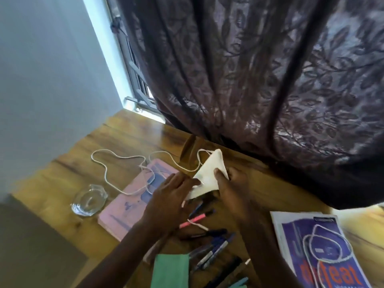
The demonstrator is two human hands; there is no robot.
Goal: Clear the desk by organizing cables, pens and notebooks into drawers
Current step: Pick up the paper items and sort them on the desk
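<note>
Both my hands hold a white charger block (208,175) above the wooden desk (87,163). My right hand (228,190) grips it with the thumb on its face. My left hand (172,196) pinches its lower corner. Its white cable (116,156) trails left across a pink notebook (133,200). Several pens (214,246) and a pink pen (194,220) lie below my hands. A purple notebook (320,252) at the right carries another looped white cable (328,246). A green notebook (170,271) lies at the bottom.
A glass ashtray (89,200) sits at the left of the desk. A dark patterned curtain (259,80) hangs over the desk's far edge. A pale wall (47,80) and a window frame (133,69) stand at the left.
</note>
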